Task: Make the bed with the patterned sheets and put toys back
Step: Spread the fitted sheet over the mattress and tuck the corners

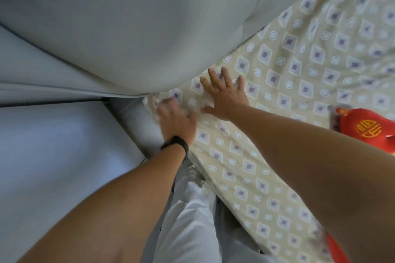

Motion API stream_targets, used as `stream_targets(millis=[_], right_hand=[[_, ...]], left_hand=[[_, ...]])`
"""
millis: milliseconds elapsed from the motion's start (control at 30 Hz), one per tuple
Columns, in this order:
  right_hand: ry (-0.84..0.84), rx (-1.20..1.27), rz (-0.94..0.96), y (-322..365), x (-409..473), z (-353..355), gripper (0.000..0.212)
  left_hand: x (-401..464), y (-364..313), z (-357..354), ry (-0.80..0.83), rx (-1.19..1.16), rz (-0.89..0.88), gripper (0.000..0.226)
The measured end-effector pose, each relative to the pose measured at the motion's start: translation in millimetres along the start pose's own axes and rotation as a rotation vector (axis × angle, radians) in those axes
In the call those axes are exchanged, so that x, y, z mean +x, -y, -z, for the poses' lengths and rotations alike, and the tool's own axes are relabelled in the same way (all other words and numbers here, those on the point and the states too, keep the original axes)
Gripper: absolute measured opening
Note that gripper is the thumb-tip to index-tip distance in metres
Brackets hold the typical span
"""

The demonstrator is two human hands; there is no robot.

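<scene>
Working the corner now: left hand (pixel 175 118), blurred, seeming to be gripping bunched patterned sheet (pixel 277 96) at the mattress edge, though hard telling for certain. Pressing flat at two o'clock from it, right hand (pixel 224 94), fingers spread wide, pinning the cloth. Best pulling taut and tucking under while smoothing toward three o'clock. Crowding in at twelve o'clock, grey padded headboard (pixel 139 28). Waiting at four o'clock, red toy (pixel 363 128), lying on the sheet.
</scene>
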State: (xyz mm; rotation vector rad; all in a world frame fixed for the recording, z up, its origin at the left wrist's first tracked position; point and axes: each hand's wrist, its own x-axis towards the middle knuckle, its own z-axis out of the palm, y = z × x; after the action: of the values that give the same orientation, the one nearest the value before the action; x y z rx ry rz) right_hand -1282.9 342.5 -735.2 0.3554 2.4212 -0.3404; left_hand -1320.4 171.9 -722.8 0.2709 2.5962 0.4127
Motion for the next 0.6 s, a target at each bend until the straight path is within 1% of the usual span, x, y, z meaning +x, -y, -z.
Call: stream_targets(millis=[33, 67, 100, 200, 233, 267, 333, 400, 467, 533, 567, 600], right_hand=[[0.003, -0.046, -0.005, -1.1, 3.5, -0.3, 0.103], [-0.010, -0.083, -0.006, -2.1, 8.8, 1.6, 0.108], [-0.016, -0.113, -0.006, -2.2, 16.1, 6.1, 0.113], [0.020, -0.170, -0.012, -7.0, 39.3, 25.1, 0.120], [0.033, -0.182, -0.016, -9.8, 47.9, 30.4, 0.119], [0.054, -0.198, -0.013, -11.1, 51.8, 35.4, 0.118], [0.045, -0.152, 0.016, -13.8, 54.8, 40.2, 0.110], [-0.042, -0.015, 0.042, -25.0, 45.2, 40.8, 0.089], [-0.160, 0.098, -0.037, -53.9, 35.2, 43.9, 0.072], [-0.222, 0.171, -0.221, -89.5, 25.2, 43.6, 0.073], [-0.219, 0.185, -0.293, -104.5, 22.7, 41.5, 0.077], [-0.199, 0.185, -0.330, -118.2, 23.5, 42.2, 0.083]], left_hand=[[-0.7, -1.8, -10.3, 0.098, 0.108, -0.164, 0.075], [5.8, -2.9, -18.3, 0.163, 0.198, -0.260, 0.084], [16.4, -3.8, -22.3, 0.198, 0.244, -0.292, 0.094], [50.8, -2.2, -17.8, 0.302, 0.249, -0.229, 0.125], [59.5, 0.0, -15.2, 0.327, 0.263, -0.216, 0.131], [60.8, 1.2, -13.1, 0.318, 0.272, -0.214, 0.135], [61.7, 0.6, -10.5, 0.259, 0.295, -0.207, 0.137], [54.4, -1.3, -9.8, 0.242, 0.285, -0.182, 0.134], [45.8, -11.5, -10.2, 0.179, 0.272, -0.247, 0.120], [38.3, -31.3, -11.6, 0.161, 0.305, -0.424, 0.104], [36.8, -45.1, -13.1, 0.189, 0.302, -0.487, 0.101], [39.9, -62.0, -16.8, 0.229, 0.287, -0.512, 0.099]])
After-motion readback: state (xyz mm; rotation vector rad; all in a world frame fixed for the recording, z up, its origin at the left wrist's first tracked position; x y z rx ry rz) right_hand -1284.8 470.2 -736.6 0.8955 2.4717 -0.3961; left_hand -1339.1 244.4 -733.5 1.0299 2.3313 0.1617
